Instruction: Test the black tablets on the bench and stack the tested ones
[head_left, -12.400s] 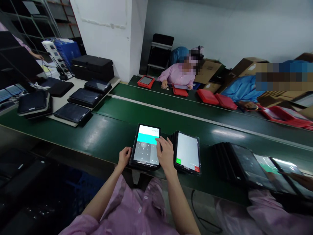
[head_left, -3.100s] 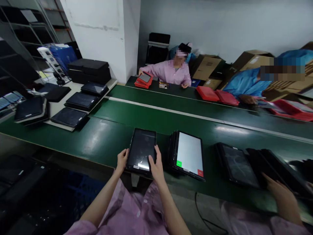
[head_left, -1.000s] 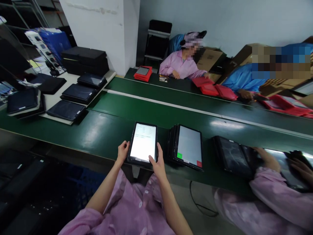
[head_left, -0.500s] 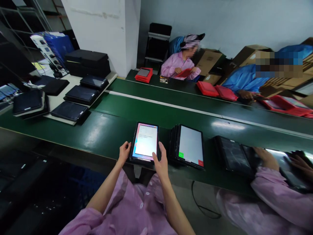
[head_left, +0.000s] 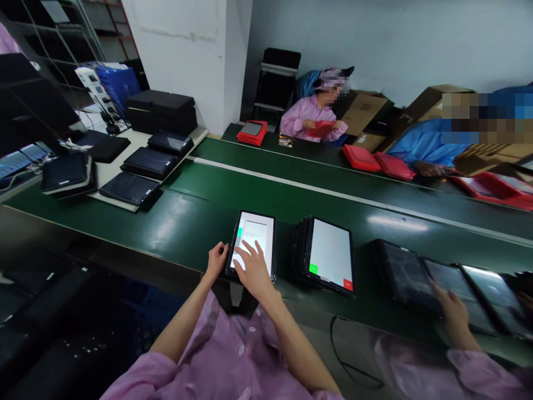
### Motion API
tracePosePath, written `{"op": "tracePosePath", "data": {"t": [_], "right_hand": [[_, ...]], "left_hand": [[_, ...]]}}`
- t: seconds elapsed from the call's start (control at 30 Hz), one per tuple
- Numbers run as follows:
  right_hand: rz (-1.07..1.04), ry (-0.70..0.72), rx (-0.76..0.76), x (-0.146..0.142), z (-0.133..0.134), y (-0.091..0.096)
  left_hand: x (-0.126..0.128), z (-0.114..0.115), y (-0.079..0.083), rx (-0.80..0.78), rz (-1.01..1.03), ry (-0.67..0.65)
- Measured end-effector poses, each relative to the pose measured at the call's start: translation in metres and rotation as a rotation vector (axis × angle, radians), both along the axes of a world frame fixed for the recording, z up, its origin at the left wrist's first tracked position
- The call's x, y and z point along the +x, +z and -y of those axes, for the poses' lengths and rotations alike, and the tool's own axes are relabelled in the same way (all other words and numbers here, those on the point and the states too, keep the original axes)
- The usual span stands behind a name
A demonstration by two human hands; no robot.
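Note:
In front of me a tablet (head_left: 259, 223) with a lit, mostly white screen lies on the green bench. My left hand (head_left: 216, 261) is at its left edge with the fingers curled and closed against the side. Over the screen, my right hand (head_left: 255, 271) is open with fingers spread, covering the lower middle of the display. Whether its fingertips touch the glass I cannot tell. Just to the right lies a stack of tablets, and the top tablet (head_left: 331, 250) shows a white screen with a green and a red corner square.
Further right, a co-worker's hand (head_left: 453, 308) is over dark tablets (head_left: 406, 272). More tablets (head_left: 130, 188) lie on a pale board at left, near a monitor (head_left: 33, 105). Across the green bench (head_left: 183, 222), two people handle items beside red sleeves (head_left: 360, 156).
My right hand has moved from the tablet's right edge onto its screen, fingers now spread. The screen content has changed. The co-worker's hand at right has shifted. My view has turned slightly left.

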State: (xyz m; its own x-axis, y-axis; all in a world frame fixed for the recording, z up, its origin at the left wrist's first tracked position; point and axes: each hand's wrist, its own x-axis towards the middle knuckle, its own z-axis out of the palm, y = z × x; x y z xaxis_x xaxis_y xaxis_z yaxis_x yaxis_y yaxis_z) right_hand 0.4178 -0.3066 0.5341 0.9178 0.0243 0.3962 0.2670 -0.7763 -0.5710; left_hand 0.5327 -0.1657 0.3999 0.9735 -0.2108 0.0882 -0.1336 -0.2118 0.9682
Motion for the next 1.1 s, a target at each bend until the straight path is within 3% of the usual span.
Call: {"op": "tracePosePath", "data": {"t": [0.27, 0.43, 0.87, 1.1], "right_hand": [[0.091, -0.320, 0.226, -0.022, 0.041, 0.001], [0.030, -0.413, 0.346, -0.038, 0.055, -0.006], [0.034, -0.346, 0.311, -0.025, 0.053, -0.010], [0.055, -0.374, 0.269, -0.012, 0.071, -0.006]], "left_hand": [[0.002, 0.001, 0.000, 0.032, 0.034, 0.023], [0.001, 0.002, 0.002, 0.047, 0.026, 0.024], [0.000, 0.001, 0.003, 0.047, 0.014, 0.023], [0.001, 0.000, 0.001, 0.064, 0.045, 0.019]]}}
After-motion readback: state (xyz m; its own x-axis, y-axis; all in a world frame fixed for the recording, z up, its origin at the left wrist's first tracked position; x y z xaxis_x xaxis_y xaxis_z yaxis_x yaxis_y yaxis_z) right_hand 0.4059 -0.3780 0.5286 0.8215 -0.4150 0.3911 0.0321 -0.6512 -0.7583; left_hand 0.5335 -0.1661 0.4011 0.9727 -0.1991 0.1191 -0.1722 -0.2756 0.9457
